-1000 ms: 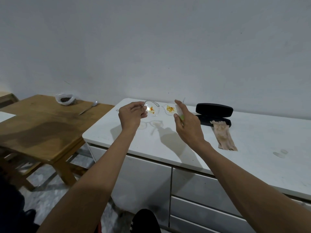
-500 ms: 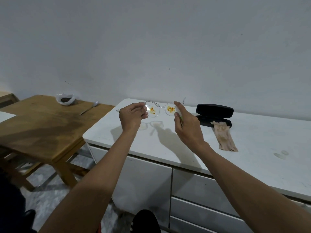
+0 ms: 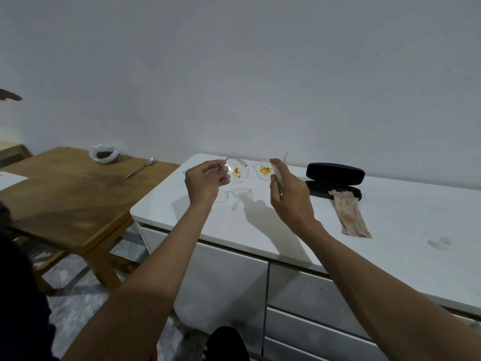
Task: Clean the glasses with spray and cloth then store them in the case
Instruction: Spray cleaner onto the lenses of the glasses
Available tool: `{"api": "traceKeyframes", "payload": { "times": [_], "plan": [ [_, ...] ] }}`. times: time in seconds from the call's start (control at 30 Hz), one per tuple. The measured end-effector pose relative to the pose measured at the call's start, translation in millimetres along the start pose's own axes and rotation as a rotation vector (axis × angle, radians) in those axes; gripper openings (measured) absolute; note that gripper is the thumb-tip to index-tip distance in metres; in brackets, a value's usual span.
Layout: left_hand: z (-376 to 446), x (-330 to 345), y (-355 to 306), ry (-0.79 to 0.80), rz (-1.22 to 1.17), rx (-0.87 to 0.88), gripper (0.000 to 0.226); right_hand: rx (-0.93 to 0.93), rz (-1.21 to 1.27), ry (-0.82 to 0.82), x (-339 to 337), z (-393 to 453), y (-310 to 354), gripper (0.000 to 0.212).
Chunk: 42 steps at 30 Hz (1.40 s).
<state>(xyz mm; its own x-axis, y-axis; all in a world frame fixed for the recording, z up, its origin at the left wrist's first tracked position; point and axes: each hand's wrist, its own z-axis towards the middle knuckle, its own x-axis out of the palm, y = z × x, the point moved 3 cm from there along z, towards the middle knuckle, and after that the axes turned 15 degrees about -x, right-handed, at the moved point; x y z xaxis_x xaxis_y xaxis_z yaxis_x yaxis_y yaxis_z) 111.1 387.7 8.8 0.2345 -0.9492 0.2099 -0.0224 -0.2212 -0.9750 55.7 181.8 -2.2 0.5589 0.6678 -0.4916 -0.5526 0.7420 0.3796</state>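
at far left stands a wooden table with a small plastic bag of something dark and a spoon lying near its back edge. beside it is a white cabinet, and both hands are raised above its top. the left hand pinches the clear-framed glasses at their left end, fingers curled round the hinge and temple, so the frame juts out to the right of the grip with its lenses facing the camera; both lenses carry orange smears. the glasses hang in the air, their faint shadow on the cabinet top below. the right hand is wrapped round a small spray bottle, mostly hidden in the palm, with the forefinger up on its top just beside the right lens. further right, the black case lies open on the cabinet top by the wall, and a beige cloth lies in front of it with one end touching the case's lower half.
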Motion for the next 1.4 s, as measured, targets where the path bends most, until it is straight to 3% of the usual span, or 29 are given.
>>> {"api": "traceKeyframes", "payload": {
  "times": [0.2, 0.73, 0.9, 1.1, 1.4],
  "plan": [
    [0.2, -0.5, 1.1, 0.001, 0.012, -0.003, 0.018, -0.039, -0.025, -0.001, 0.3, 1.8, 1.4, 0.048],
    [-1.7, 3.8, 3.1, 0.008, 0.013, -0.038, 0.016, 0.018, -0.064, 0.005, 0.5, 1.3, -6.2, 0.034],
    [-1.3, 2.1, 4.0, 0.012, 0.024, -0.05, 0.015, 0.019, -0.068, -0.031, -1.8, -3.2, -6.0, 0.038],
    [-1.5, 1.6, 4.2, 0.001, 0.024, -0.051, 0.015, 0.014, 0.019, -0.049, -4.9, -3.3, -0.7, 0.044],
    [-2.4, 3.6, 4.9, 0.004, 0.03, -0.053, 0.015, 0.043, 0.123, 0.035, 2.6, -3.3, 1.7, 0.034]
  ]
}}
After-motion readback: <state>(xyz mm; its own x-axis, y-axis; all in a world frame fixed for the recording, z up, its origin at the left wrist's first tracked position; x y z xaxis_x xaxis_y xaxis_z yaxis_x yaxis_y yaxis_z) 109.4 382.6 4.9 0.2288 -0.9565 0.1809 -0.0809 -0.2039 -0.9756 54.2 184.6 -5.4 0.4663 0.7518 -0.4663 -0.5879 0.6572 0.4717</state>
